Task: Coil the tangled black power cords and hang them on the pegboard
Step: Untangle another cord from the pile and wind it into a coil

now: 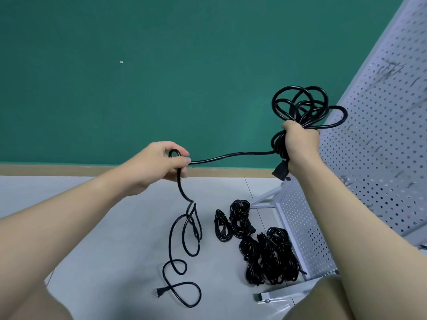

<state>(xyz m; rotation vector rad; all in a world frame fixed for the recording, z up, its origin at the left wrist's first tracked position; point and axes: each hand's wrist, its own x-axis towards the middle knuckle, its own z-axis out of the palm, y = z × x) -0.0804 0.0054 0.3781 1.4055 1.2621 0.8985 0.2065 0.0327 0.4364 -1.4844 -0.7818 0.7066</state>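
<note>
Coiling in progress, one cord part-wound. The right hand [300,139] grips a bundle of finished loops [302,105] in a closed fist, held up in front of the white pegboard [381,135]; the loops fan upward above the fist and the socket end [280,172] hangs below it. From the fist the cord [231,155] runs roughly level to the left hand [161,161], whose thumb and fingers pinch a small bend of it. Below that hand the slack [182,239] drops to the floor [104,227] in loose curls, its long axis near vertical, ending in the pronged plug [158,292], whose prongs point toward the floor's left side. Judged remaining: winding in this slack and hanging the coil. Other black cord bundles [258,245] lie on the floor just beside the pegboard's foot, not yet hung; no cord appears on the hooks [379,148].
</note>
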